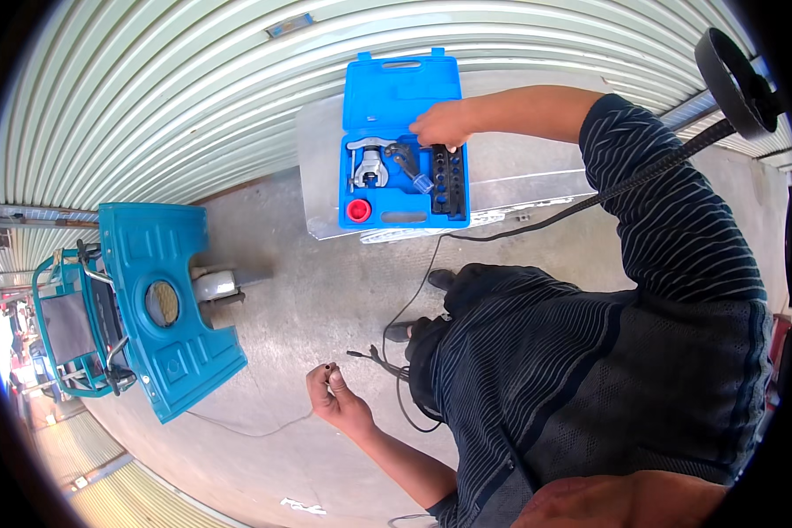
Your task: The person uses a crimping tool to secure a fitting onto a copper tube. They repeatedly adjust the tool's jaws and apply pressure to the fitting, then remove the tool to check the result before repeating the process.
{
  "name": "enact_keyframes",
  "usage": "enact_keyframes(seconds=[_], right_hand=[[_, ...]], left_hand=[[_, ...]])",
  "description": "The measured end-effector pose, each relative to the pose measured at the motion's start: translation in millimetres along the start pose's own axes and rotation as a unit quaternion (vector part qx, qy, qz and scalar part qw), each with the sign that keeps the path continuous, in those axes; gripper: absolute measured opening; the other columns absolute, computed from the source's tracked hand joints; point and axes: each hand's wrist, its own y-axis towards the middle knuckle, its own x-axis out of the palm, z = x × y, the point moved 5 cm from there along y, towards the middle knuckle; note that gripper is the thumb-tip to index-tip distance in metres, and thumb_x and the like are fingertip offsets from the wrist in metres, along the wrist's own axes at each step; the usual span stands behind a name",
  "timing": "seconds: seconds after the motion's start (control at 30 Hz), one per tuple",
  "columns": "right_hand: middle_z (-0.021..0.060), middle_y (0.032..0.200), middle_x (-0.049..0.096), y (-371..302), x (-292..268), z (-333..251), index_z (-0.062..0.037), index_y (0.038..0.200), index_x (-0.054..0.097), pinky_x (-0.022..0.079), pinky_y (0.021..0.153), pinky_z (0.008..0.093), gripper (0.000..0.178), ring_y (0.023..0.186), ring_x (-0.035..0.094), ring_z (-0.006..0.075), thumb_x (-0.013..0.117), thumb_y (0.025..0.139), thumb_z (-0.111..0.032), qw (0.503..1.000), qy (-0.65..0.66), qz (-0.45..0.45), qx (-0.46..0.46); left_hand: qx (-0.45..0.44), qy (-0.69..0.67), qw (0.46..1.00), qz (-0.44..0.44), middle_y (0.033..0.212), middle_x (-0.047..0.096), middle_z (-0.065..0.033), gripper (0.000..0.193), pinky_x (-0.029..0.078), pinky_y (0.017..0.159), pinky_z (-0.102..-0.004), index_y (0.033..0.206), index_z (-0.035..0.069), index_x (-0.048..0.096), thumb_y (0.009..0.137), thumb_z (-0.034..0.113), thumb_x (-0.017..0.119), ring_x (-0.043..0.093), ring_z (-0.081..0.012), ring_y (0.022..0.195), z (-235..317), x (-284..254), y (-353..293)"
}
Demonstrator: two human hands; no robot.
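An open blue plastic tool case (356, 114) lies on a pale metal surface. My right hand (443, 125) reaches into it, its bent fingers closed at the upper end of a black flaring bar (449, 189) with a row of holes. Beside the bar sit a small tube cutter (405, 163) with a blue knob and a silver flaring yoke (371, 167). A round red piece (358, 210) occupies the case's lower left corner. Lower down, away from the case, my left hand (339, 403) pinches a small dark tubular piece (329, 369) between thumb and fingers.
At left stands a teal three-wheeled vehicle (163, 352) with a round opening in its front panel. A black hose (660, 167) crosses near my right arm. Dark cables (383, 356) hang near my legs. Corrugated metal (194, 88) rises behind the case; the floor (299, 317) is grey concrete.
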Motion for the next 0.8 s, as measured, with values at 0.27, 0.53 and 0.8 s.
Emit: enact_keyframes(seconds=[0.27,0.53,0.8], right_hand=[[0.0138,0.091,0.064,-54,12,4,-0.0062,0.093,0.063,0.049,0.074,0.0488,0.035,0.094,0.063,0.0369,0.085,0.070,-0.020,0.995,0.090,-0.030,0.033],[0.0144,0.091,0.067,-88,-72,-61,-0.0035,0.098,0.062,0.049,0.075,0.0430,0.021,0.087,0.066,0.0337,0.076,0.082,-0.007,0.926,0.347,0.142,0.039],[0.0030,0.090,0.061,-131,-135,-71,-0.0040,0.107,0.062,0.049,0.081,0.0321,0.026,0.088,0.056,0.0131,0.075,0.091,-0.020,0.798,0.499,0.337,0.007]], left_hand=[[-0.025,-0.022,0.999,-0.005,0.093,0.061,-0.0118,0.015,0.048,0.081,-0.0338,0.098,-0.004,0.062,0.098,0.011,0.061,0.057,-0.0225,0.087,0,21,-25],[0.018,0.036,0.999,-0.012,0.097,0.064,-0.0108,0.010,0.049,0.083,-0.0309,0.098,-0.005,0.064,0.093,-0.004,0.056,0.060,-0.0204,0.090,10,-14,28],[0.023,0.018,1.000,-0.008,0.101,0.064,-0.0095,0.013,0.049,0.086,-0.0301,0.102,-0.004,0.065,0.096,0.000,0.054,0.059,-0.0183,0.092,21,-14,31]])
